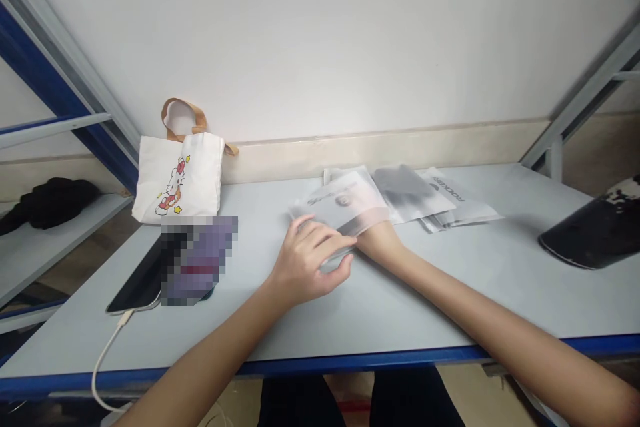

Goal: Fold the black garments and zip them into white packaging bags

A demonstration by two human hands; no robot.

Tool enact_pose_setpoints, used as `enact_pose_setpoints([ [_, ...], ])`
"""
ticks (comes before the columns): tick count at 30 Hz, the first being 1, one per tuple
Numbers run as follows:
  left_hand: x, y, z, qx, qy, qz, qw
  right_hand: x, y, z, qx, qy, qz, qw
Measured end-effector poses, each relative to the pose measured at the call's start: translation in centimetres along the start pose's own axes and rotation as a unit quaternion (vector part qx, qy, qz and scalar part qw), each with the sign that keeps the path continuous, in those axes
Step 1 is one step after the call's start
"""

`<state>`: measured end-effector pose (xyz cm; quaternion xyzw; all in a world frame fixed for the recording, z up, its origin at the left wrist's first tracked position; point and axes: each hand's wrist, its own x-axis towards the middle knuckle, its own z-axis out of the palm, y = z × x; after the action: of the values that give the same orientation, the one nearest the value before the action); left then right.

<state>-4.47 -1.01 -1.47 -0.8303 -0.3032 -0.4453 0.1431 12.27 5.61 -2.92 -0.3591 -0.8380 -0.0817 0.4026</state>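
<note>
My left hand [310, 261] rests on the grey table [450, 293] with its fingers curled over the near edge of a frosted plastic bag [345, 205]. My right hand is pushed inside that same bag. Only its wrist [381, 241] shows, and its fingers are hidden by the frosted film. A pile of several similar printed bags [435, 199] lies just behind and to the right, near the wall.
A white tote bag [177, 177] with a cartoon print stands at the back left. A phone [143, 280] on a white cable [107, 353] lies at the left front, beside a blurred-out patch. A black object [595, 230] sits at the right edge. Dark cloth [47, 203] lies on a left shelf.
</note>
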Motion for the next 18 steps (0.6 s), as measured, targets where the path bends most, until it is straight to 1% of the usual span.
enact_pose_setpoints([
  [2, -0.2, -0.6, -0.7, 0.01, -0.035, -0.011, 0.999, -0.4, 1.0, -0.9, 0.014, 0.018, 0.077, 0.997],
  [4, -0.5, -1.4, -1.1, 0.04, -0.062, -0.012, 0.997, -0.5, 2.0, -1.5, 0.039, 0.032, 0.157, 0.986],
  [5, -0.6, -1.8, -1.1, 0.06, -0.063, -0.006, 0.996, -0.5, 2.3, -1.8, 0.053, 0.035, 0.182, 0.981],
  [6, -0.7, -2.1, -1.0, 0.08, -0.054, 0.002, 0.995, -0.5, 2.4, -2.0, 0.065, 0.038, 0.191, 0.979],
  [7, -0.7, -2.3, -0.9, 0.096, -0.038, 0.012, 0.995, -0.4, 2.3, -2.1, 0.073, 0.038, 0.181, 0.98],
  [9, -0.7, -2.4, -0.6, 0.102, -0.007, 0.036, 0.994, -0.3, 1.8, -2.0, 0.079, 0.026, 0.138, 0.987],
  [12, -0.6, -1.9, -0.3, 0.071, 0.027, 0.072, 0.994, -0.4, 0.5, -1.5, 0.038, -0.013, 0.09, 0.995],
  [15, -0.6, -1.3, -0.2, 0.065, 0.055, 0.095, 0.992, -0.6, -0.1, -1.0, -0.011, -0.032, 0.082, 0.996],
  [18, -0.7, -0.9, -0.1, 0.054, 0.055, 0.095, 0.992, -0.5, 0.1, -0.8, -0.023, -0.064, 0.099, 0.993],
])
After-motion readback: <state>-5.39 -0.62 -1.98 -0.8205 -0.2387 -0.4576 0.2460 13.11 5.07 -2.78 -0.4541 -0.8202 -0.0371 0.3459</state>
